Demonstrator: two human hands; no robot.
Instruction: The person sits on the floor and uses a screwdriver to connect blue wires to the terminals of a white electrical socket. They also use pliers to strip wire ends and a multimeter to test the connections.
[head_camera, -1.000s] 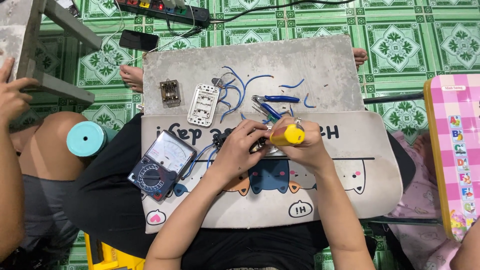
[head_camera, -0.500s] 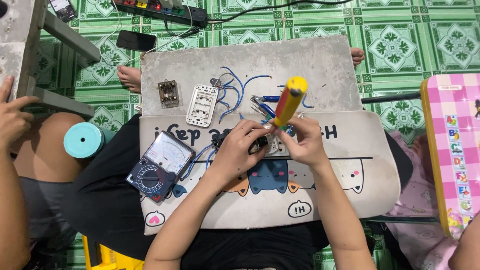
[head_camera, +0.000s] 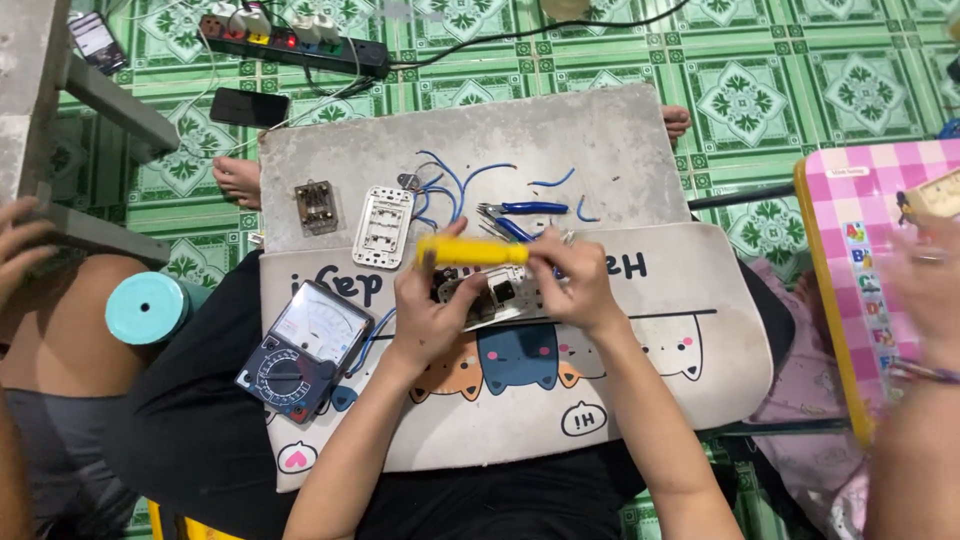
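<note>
My right hand (head_camera: 575, 285) holds a yellow-handled screwdriver (head_camera: 470, 251), which lies level with its handle pointing left. My left hand (head_camera: 425, 318) grips a small white switch module (head_camera: 495, 297) on the cartoon-cat lap board (head_camera: 690, 350). Blue wires (head_camera: 450, 180) spread over the grey board (head_camera: 560, 130) beyond my hands. A white switch frame (head_camera: 383, 226) and a small brown part (head_camera: 315, 205) lie there too. Blue-handled pliers (head_camera: 525, 209) rest just past the screwdriver.
An analog multimeter (head_camera: 305, 348) sits at my lower left on the lap board. A teal cylinder (head_camera: 148, 308) stands by another person's leg at left. A power strip (head_camera: 290, 40) and a phone (head_camera: 248, 106) lie on the green tiled floor. At right is a pink checkered table (head_camera: 850, 250) with another person's hand (head_camera: 930, 280).
The screwdriver swung from pointing up and away to lying level, handle to the left. My hands stayed over the switch module. Another person's hand has come into view at right.
</note>
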